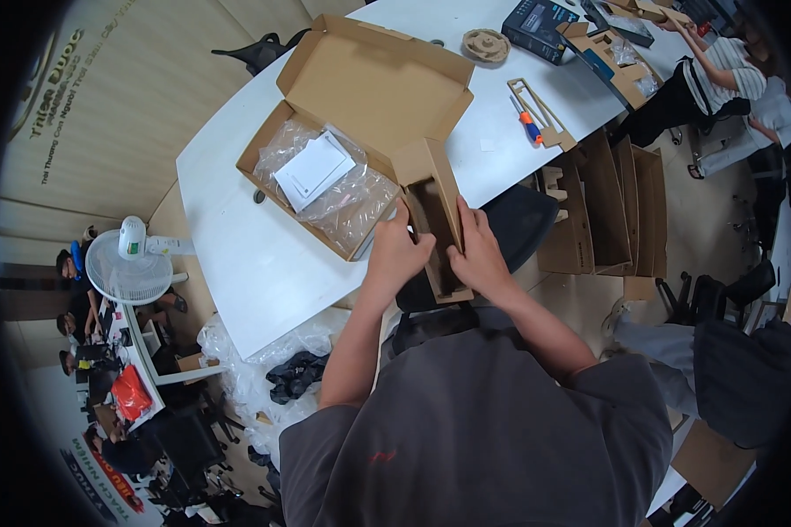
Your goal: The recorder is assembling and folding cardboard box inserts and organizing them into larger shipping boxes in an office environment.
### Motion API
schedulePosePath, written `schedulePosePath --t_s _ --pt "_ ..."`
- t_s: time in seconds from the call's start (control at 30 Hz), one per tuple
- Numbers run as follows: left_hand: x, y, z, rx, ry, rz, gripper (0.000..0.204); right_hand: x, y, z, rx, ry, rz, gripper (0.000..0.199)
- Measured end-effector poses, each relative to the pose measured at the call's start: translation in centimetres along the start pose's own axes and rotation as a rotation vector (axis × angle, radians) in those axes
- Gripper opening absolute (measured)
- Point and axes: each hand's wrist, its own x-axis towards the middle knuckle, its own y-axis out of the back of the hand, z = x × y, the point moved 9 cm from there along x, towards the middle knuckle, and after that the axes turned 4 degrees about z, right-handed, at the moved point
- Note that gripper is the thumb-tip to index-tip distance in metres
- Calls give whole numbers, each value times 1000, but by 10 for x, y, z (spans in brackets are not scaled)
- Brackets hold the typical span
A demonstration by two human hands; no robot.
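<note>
Both my hands grip a narrow, open brown cardboard insert (446, 171) in front of my body, at the table's near edge. My left hand (399, 255) is closed on its left side, thumb bent inward. Fingers along the right wall, my right hand (482, 253) holds the other side. Just beyond my left hand lies a large open cardboard box (259, 140) with its lid folded back. Inside it are crumpled clear plastic (365, 206) and a white booklet or card stack (315, 171). The insert's inside is dark, and I see nothing in it.
On the white table (228, 237) are an orange-and-blue screwdriver (530, 127), a cut cardboard frame (555, 133), a round tan object (485, 46) and a dark box (540, 31). Tall cartons (602, 211) stand at right, near people. Plastic bags (237, 342) and a fan (130, 268) are left.
</note>
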Motion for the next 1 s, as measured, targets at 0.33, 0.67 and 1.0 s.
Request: schedulePosePath --t_s 0.33,0.67,1.0 --pt "6 44 -35 -264 25 303 37 41 -32 -4 435 -221 -214 84" --pt "7 69 -50 -232 38 341 29 62 -48 -38 485 -18 -217 88" --pt "-21 66 -29 52 -362 707 49 68 -18 -104 41 375 249 88"
